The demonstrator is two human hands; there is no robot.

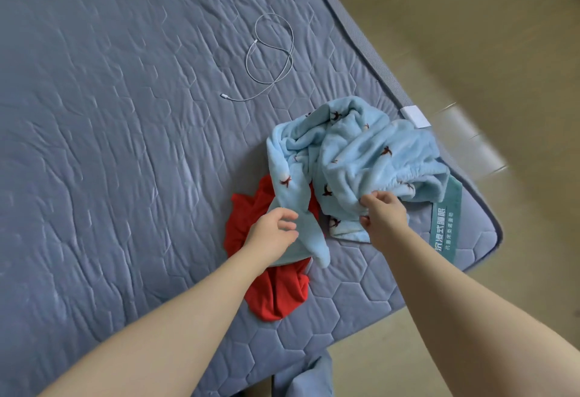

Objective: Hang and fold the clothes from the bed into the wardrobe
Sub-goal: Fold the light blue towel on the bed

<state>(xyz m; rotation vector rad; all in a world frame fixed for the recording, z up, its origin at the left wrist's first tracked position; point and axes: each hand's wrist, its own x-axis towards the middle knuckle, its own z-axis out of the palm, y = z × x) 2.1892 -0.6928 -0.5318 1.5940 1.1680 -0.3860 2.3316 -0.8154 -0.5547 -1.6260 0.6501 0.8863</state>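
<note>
Two grips, left hand (pixel 276 228) and right hand (pixel 381 213), pinch the blue fleece (pixel 354 151).

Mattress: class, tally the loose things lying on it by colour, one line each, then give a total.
Light blue: 1, the blue garment, crumpled, seemingly one piece
Red: 1, the red garment, partly under it
White: 1, the white cable
Total: 3

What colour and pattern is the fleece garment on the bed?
The fleece garment is light blue with small dark-red bird-like motifs; head view.
</note>
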